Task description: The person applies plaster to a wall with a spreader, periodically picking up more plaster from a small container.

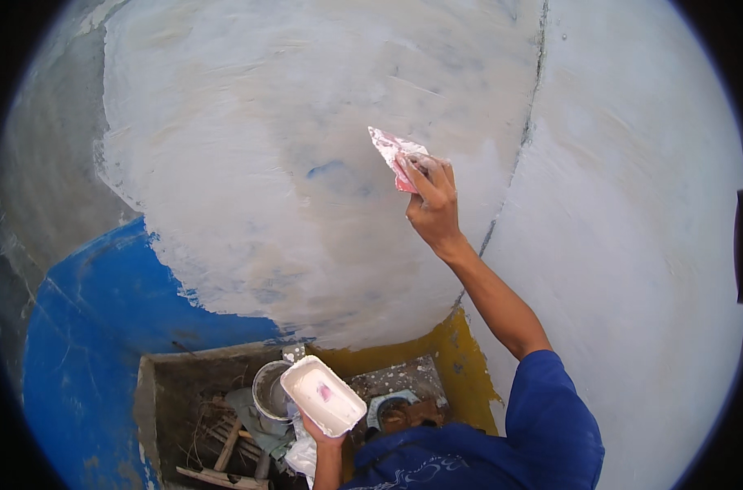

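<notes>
In my right hand [433,200], fingers closed, is a pinkish-red putty spreader [406,173] smeared with white putty. It is raised in front of the wall [249,155], which carries a thin, streaky white coat; I cannot tell whether the blade touches it. Low down, my left hand [324,435] grips the near end of a white rectangular tub [349,406]. Pale putty coats the tub's inside, with a small pink patch at its middle.
Below the tub stand a putty-stained bucket [267,384], wooden pieces [228,445], a grey cloth [261,425] and a white plastic bag [304,454]. A speckled board [404,380] lies to the right. Blue paint [102,310] covers the lower left wall; a dark crack marks the corner.
</notes>
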`<state>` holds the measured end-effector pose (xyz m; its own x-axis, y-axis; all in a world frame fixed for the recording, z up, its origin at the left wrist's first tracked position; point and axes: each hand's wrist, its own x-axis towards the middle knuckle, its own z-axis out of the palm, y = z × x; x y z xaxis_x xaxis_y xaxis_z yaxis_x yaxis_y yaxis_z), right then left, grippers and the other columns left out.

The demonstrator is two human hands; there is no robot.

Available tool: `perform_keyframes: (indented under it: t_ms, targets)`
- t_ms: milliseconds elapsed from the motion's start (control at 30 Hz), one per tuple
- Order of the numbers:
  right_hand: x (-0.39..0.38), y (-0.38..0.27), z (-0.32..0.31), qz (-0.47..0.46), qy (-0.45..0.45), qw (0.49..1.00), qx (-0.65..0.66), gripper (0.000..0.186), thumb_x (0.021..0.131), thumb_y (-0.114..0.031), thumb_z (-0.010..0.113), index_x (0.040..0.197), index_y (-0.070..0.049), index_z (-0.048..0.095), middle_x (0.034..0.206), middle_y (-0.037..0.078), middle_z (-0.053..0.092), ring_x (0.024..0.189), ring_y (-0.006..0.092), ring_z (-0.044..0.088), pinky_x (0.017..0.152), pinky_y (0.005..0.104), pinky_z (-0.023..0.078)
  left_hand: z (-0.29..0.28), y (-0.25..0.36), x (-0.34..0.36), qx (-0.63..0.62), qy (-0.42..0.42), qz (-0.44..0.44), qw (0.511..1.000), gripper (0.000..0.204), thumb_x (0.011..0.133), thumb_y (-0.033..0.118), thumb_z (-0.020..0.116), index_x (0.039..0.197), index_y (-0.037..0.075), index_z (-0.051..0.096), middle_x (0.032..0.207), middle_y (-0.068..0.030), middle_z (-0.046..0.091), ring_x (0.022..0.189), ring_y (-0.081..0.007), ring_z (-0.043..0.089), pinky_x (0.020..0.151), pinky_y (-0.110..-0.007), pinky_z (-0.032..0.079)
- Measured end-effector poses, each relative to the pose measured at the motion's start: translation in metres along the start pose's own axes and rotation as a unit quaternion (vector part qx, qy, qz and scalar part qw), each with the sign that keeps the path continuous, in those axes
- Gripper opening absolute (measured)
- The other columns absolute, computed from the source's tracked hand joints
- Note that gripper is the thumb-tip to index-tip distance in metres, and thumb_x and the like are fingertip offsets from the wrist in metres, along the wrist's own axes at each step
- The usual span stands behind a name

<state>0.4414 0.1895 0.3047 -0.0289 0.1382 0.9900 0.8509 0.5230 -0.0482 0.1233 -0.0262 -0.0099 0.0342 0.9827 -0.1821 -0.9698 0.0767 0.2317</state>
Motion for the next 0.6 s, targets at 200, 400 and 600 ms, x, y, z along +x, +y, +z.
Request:
perform_keyframes:
  t_ms: [200, 400, 600]
  targets:
    - [0.124, 0.059, -0.034, -0.056, 0.038, 0.993, -0.094, 0.048, 0.073, 0.01, 0.061, 0.115, -0.01, 0.071, 0.113, 0.004, 0.068, 0.105, 0.0291, 0.059, 0.082, 0.0398, 0.054, -0.012, -0.008, 0.002, -0.003, -0.003, 0.006, 1.0, 0.061, 0.1, 0.054, 0.048, 0.148, 0.016, 0.046, 0.144, -0.0075, 0.055, 0.127, -0.0338, 0.057, 0.107, -0.058, 0.045]
    - [0.041, 0.035, -0.015, -0.08, -0.089, 0.989, -0.092, 0.058, 0.07, 0.014, 0.062, 0.122, -0.008, 0.07, 0.115, 0.006, 0.067, 0.108, 0.0302, 0.059, 0.092, 0.0431, 0.051, -0.011, -0.006, -0.002, -0.022, 0.002, -0.023, 1.0, 0.061, 0.101, 0.055, 0.047, 0.148, 0.016, 0.047, 0.143, -0.0075, 0.057, 0.126, -0.0347, 0.058, 0.106, -0.059, 0.046]
    - [0.035, 0.025, -0.038, -0.038, -0.076, 0.994, -0.066, 0.053, 0.071, 0.014, 0.061, 0.119, -0.007, 0.07, 0.115, 0.006, 0.066, 0.107, 0.0296, 0.059, 0.088, 0.0419, 0.052, 0.01, -0.002, -0.002, 0.01, -0.013, -0.021, 1.0, 0.052, 0.102, 0.045, 0.046, 0.143, 0.014, 0.05, 0.135, -0.009, 0.06, 0.121, -0.0331, 0.06, 0.103, -0.055, 0.049]
